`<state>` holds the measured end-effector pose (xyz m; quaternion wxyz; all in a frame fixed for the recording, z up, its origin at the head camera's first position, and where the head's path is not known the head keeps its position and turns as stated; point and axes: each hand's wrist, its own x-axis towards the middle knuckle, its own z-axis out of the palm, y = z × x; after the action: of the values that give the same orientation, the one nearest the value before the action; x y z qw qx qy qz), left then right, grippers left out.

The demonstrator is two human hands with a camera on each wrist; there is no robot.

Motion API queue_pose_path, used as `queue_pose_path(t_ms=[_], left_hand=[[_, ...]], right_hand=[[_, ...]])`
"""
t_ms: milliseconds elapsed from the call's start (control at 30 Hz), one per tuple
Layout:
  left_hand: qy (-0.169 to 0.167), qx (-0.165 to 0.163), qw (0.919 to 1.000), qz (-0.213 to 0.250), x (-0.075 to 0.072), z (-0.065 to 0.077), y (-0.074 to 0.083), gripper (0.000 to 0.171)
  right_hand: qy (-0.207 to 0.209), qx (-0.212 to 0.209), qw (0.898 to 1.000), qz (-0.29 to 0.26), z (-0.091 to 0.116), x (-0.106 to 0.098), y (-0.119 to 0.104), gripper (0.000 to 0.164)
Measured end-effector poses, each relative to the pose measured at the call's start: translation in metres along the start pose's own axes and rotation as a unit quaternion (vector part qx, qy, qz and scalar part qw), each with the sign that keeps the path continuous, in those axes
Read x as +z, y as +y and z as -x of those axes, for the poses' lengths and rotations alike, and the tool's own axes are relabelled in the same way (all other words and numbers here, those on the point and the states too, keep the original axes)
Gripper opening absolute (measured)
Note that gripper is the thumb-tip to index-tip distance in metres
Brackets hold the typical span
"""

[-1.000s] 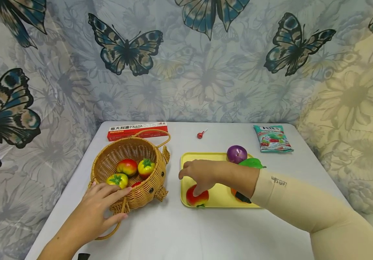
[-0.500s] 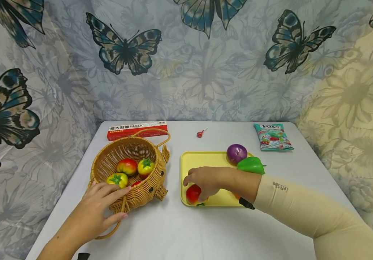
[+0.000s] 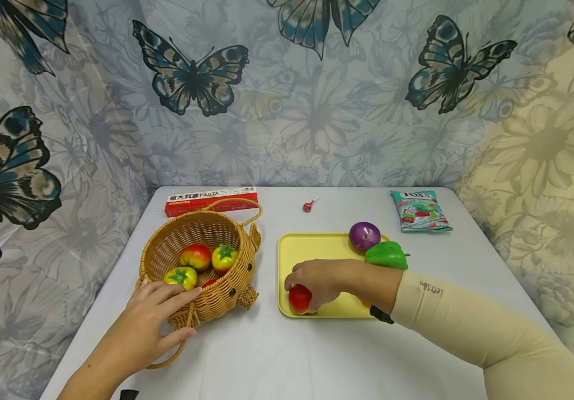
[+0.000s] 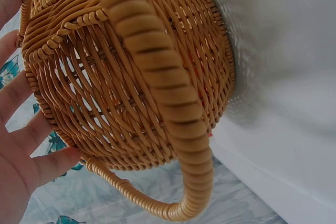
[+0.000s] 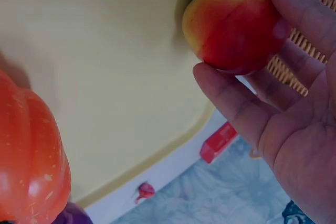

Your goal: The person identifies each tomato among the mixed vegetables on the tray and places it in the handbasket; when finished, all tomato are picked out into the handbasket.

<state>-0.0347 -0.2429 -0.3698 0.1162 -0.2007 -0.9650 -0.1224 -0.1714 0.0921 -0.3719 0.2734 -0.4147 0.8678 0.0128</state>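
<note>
My right hand grips a red-and-yellow toy peach at the near left corner of the yellow tray. In the right wrist view its thumb and fingers close around the peach's sides, and a green leaf shows at the stem end. My left hand rests on the near rim of a wicker basket, fingers extended and spread, with the thumb against the outer wall. Inside the basket lie a red-orange fruit, two yellow-and-red ones with green leafy tops, and something red, partly hidden.
A purple round vegetable and a green bell pepper sit on the tray's right side. An orange pumpkin is mostly hidden under my right forearm in the head view. Behind stand a pasta box, a lollipop and a candy bag.
My right hand has come down onto the peach, its fingers closing round it, and the peach has turned a little. My left hand and the basket have stayed in place.
</note>
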Motion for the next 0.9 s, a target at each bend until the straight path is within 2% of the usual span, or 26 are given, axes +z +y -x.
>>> queue_pose_path(t_ms=[333,700,900], left_hand=[[0.001,0.003,1.0,0.001,0.0,0.0,0.0,0.07],[-0.003,0.005,1.0,0.001,0.0,0.0,0.0,0.07],[-0.002,0.007,1.0,-0.003,-0.001,-0.001,0.001,0.07]], right_hand=[[0.002,0.013,1.0,-0.001,0.005,-0.013,0.007,0.062],[0.018,0.01,1.0,0.02,0.01,-0.048,0.009,0.06],[0.032,-0.001,0.999,0.023,0.008,-0.074,0.004,0.059]])
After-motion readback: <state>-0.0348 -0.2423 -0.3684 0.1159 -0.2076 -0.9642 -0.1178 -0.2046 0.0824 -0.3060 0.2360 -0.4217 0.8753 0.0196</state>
